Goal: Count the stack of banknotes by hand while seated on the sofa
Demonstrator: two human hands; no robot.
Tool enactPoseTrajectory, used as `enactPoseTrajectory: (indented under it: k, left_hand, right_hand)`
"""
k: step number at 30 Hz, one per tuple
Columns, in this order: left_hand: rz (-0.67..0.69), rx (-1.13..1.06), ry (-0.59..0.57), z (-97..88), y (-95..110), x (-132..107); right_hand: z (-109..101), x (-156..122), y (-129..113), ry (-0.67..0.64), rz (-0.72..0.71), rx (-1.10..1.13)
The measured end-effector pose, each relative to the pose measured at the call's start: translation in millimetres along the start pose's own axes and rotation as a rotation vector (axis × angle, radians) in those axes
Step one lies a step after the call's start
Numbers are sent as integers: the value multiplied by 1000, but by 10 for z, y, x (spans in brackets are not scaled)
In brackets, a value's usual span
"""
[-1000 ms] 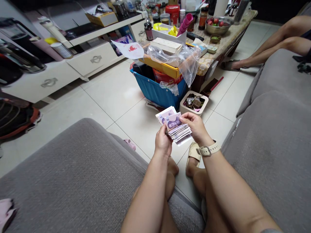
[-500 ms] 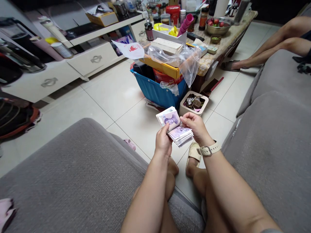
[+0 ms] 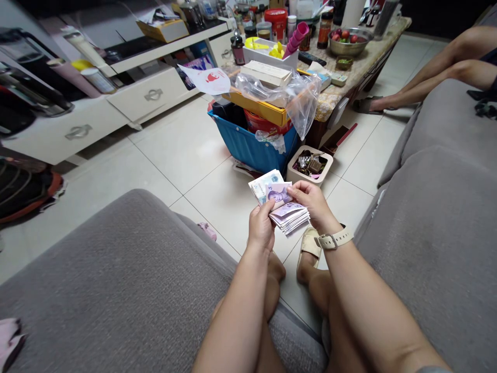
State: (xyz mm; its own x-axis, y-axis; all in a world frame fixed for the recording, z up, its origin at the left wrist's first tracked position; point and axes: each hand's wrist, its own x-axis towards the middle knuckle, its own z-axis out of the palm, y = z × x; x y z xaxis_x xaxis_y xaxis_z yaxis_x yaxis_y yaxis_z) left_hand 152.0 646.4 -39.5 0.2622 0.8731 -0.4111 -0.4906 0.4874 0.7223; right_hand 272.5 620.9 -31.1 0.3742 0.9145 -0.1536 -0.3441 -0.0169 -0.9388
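A thick stack of folded banknotes point(image 3: 291, 220) rests in my left hand point(image 3: 261, 226), whose thumb presses on the notes from the near side. The far part of the stack fans up and shows a bluish-green note face point(image 3: 264, 184). My right hand point(image 3: 310, 203), with a cream watch point(image 3: 334, 239) on the wrist, pinches the upper right corner of one purple banknote point(image 3: 278, 194) marked 5. That note stands partly bent up between both hands. Fingers beneath the stack are hidden.
Past my hands stands an open white bin point(image 3: 309, 163) with wrappers inside. Behind it are a blue basket point(image 3: 252, 140) piled with boxes and a cluttered table point(image 3: 351, 70). Grey sofa seats point(image 3: 116, 269) flank me. Another person's legs point(image 3: 430, 75) show at the upper right.
The purple note has come away from the upper fan and shifted right and down with my right fingers. A bluish-green note face now shows behind it. My left hand has barely moved.
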Motion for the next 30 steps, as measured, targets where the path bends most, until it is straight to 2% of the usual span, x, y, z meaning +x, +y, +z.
enactPoseTrajectory:
  k: [7,13,18,23,30]
  left_hand:
    - [8,-17,-13,9,6,-8]
    - [9,-141,26,27,-9,29]
    - [-14,-217,38,49,12,47]
    - [-5,-209,55,54,13,57]
    - [7,-166,27,32,-6,65]
  right_hand:
    - [-3,2,16,-2,-81,-35]
    - [-2,-1,10,7,-61,-49]
    - [9,-35,-26,-52,-72,-42]
    - [12,-54,-43,-107,-78,-9]
    - [22,-48,-32,-110,-57,14]
